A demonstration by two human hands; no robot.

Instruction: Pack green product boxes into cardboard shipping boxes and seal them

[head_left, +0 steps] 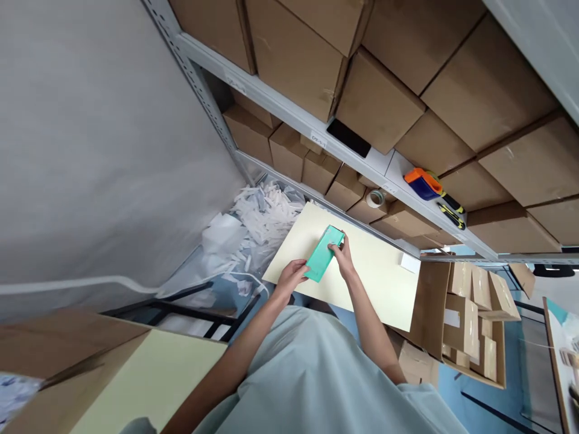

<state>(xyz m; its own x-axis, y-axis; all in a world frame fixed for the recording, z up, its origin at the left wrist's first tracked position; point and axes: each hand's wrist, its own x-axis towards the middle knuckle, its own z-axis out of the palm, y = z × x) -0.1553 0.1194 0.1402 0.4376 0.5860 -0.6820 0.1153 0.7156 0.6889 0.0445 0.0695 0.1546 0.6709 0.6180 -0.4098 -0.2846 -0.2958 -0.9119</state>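
A flat, oblong green box [322, 256] is held between both hands above the pale yellow tabletop [375, 271]. My left hand [293, 277] grips its lower left end, fingers closed at the corner. My right hand [342, 254] is wrapped round the upper right side, the thumb lying across the top face. Print on the box is too small to read. At the table's right end lies a small white box [409, 263].
Metal shelving [271, 96] full of cardboard boxes stands behind the table, holding a black phone [348, 138], an orange-and-blue tape dispenser [423, 183], cutters [451, 216] and a tape roll [375, 198]. White scraps [266, 211] pile up left. A large carton [429, 307] holds smaller boxes at right.
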